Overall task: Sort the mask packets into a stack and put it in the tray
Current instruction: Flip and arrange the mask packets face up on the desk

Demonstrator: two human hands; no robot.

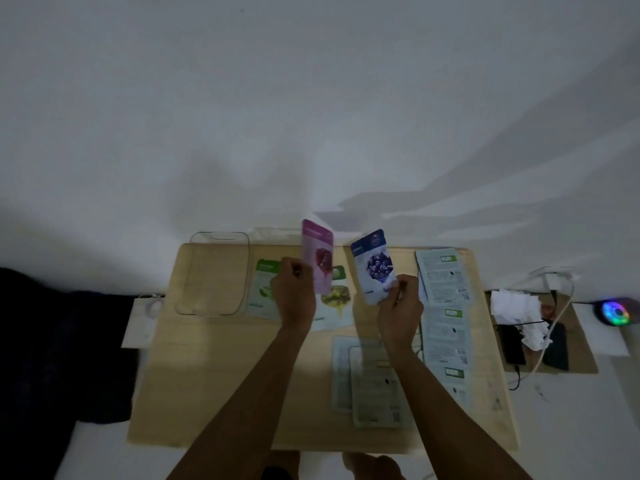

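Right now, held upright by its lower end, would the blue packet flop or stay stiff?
Probably fairly stiff: the blue packet stands straight above the right hand without drooping. Likely light, since fingertips alone pinch it. Its glossy face may be slippery.

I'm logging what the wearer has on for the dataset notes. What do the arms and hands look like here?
Both forearms are bare up to the bottom of the frame: no sleeves show. The left hand and right hand wear no gloves. No watch, band or ring is visible, though the dim light hides fine detail.

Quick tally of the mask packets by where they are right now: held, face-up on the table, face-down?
Held: 2, pink packet in left hand, blue packet in right hand
Face-up, green: 2
Face-down, pale: about 5, overlapping
Total: about 9
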